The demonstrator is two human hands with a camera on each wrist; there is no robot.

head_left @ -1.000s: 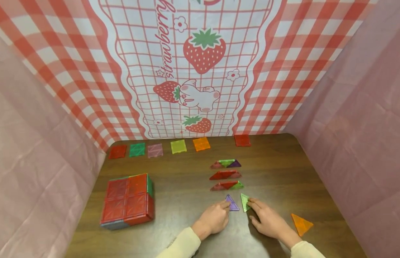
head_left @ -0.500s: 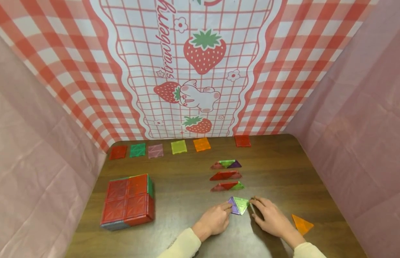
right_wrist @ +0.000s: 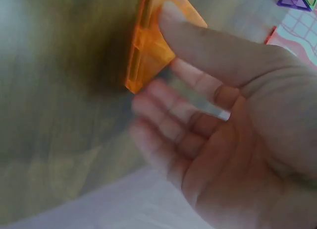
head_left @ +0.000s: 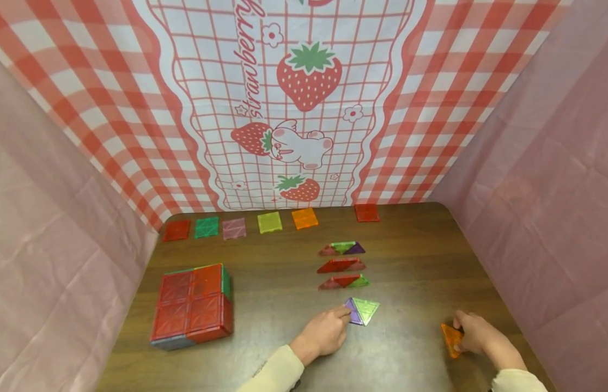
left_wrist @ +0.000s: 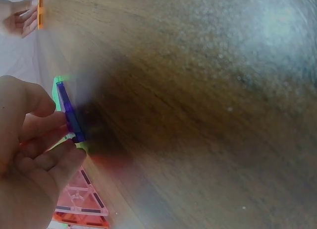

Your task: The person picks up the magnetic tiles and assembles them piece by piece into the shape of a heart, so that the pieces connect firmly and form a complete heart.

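On the table, my left hand [head_left: 324, 333] holds a purple triangular magnetic tile [head_left: 354, 312] at its left side, fingertips bent against it. A light green triangular magnetic tile [head_left: 366, 311] lies edge to edge with the purple one, on its right. Farther right, my right hand [head_left: 482, 337] pinches an orange triangular magnetic tile [head_left: 450, 340]. In the right wrist view, the thumb lies on the face of the orange tile [right_wrist: 157, 45], with the other fingers bent below. From the left wrist view, the purple tile [left_wrist: 71, 114] shows nearly edge-on at the fingertips.
Three low trapezoid strips stand behind the green tile, such as the red and green strip [head_left: 344, 282]. A large block of red tiles [head_left: 191, 307] sits at left. Along the back edge lie several square tiles, including a yellow square [head_left: 269, 222] and a red square [head_left: 366, 213].
My right hand brought the green tile against the purple one, let go of it, moved right and took hold of the orange tile. My left hand stayed at the purple tile.
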